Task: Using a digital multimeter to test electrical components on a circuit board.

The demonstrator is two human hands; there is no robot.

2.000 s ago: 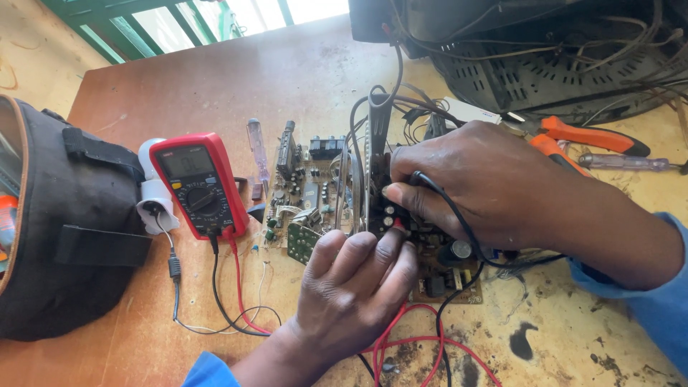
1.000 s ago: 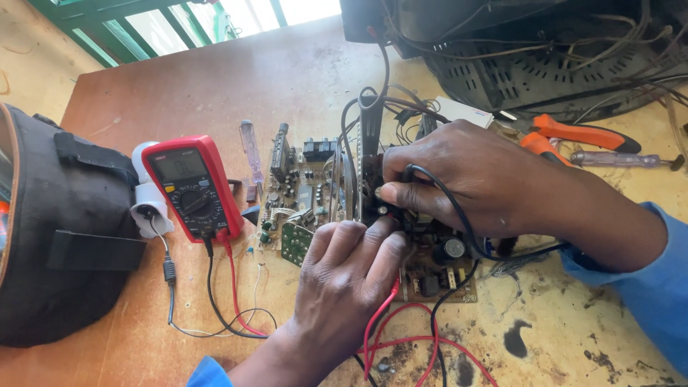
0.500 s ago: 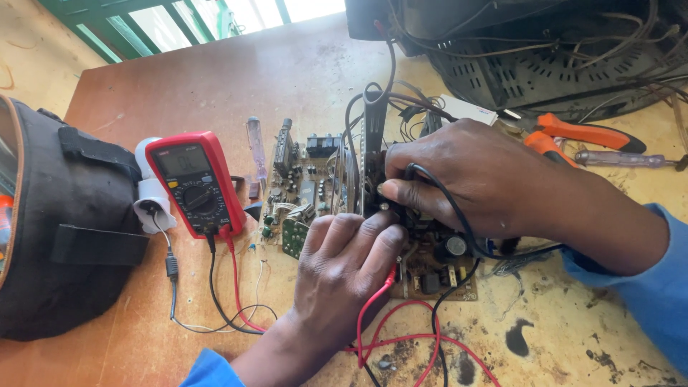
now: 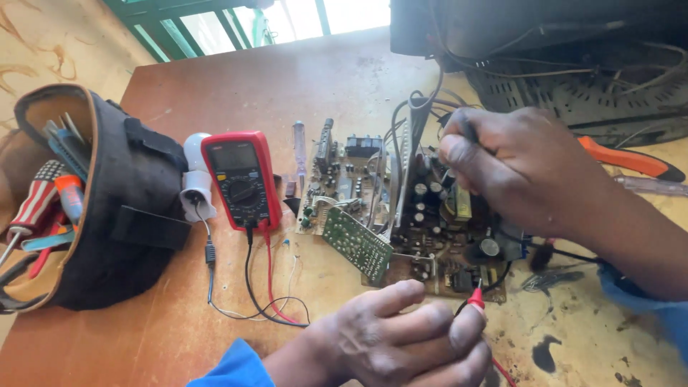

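A brown circuit board (image 4: 358,188) crowded with capacitors and a small green board lies on the wooden table (image 4: 236,79). My right hand (image 4: 527,166) hovers over the board's right part, fingers closed on a black test probe (image 4: 462,127) whose black lead trails off to the right. Near the bottom edge, just in front of the board, my left hand (image 4: 408,340) pinches a red test probe (image 4: 476,298), its tip pointing at the board's near edge. Left of the board rests a red multimeter (image 4: 241,179) with red and black leads plugged in.
A dark tool bag (image 4: 107,215) full of screwdrivers lies at the left. A white lamp bulb (image 4: 196,179) lies beside the meter. Orange-handled pliers (image 4: 631,159) lie at the right. A black television chassis (image 4: 573,72) with loose wires fills the far right.
My left hand has drawn back off the board toward me with the red probe. My right hand has shifted right and up over the board, uncovering the middle components.
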